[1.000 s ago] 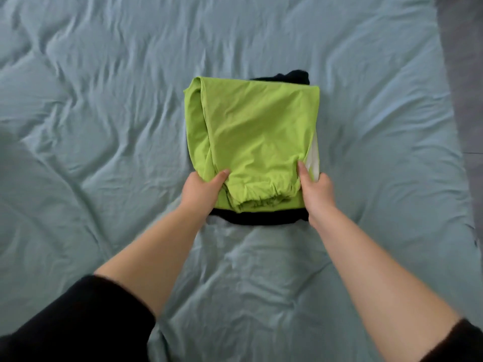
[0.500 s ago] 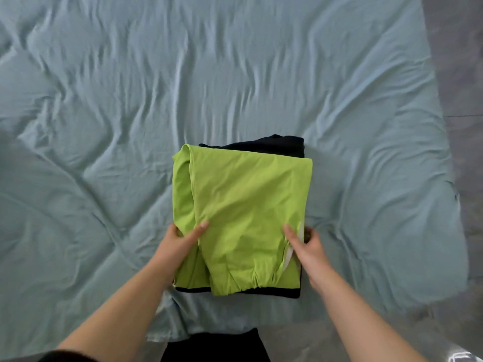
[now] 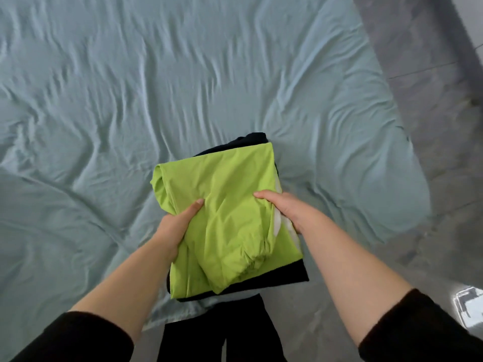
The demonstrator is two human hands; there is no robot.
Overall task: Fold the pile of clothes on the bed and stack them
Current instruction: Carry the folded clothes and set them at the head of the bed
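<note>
– Fingers (image 3: pixel 194 206) first. What do you note?
– Left hand (image 3: pixel 177 226): thumb laid flat on top of the lime-green garment (image 3: pixel 222 205), the other fingers tucked under its left edge and out of sight. Clamped on the cloth, thumb above, the rest below.
– And the other one?
– Right hand (image 3: pixel 285 207): same grip on the right edge. Thumb pressed across the green fabric, which bunches into creases between the two thumbs. Remaining fingers are hidden underneath.
– What exactly is being held?
– Two folded pieces. The green one is on top, with a gathered elastic cuff at its near end and a white strip (image 3: pixel 277 220) showing along its right side, just beside the right wrist. Under it lies a black garment (image 3: pixel 282 275), poking out at the far end and at the near right corner.
– Where are they?
– At the near edge of the bed. The far part is over the pale blue-grey sheet (image 3: pixel 130 100); the near part hangs past the sheet's edge, above the person's black-clad legs (image 3: pixel 222 333). Whether the far end rests on the sheet or is clear of it, I cannot tell.
– Further out?
– Forearms bare, black sleeves (image 3: pixel 78 338) pushed up toward the elbows. Sheet wrinkled all over. Grey floor (image 3: pixel 431 74) to the right of the bed. A small white object (image 3: pixel 470 307) sits on it at lower right, too blurred to identify.
</note>
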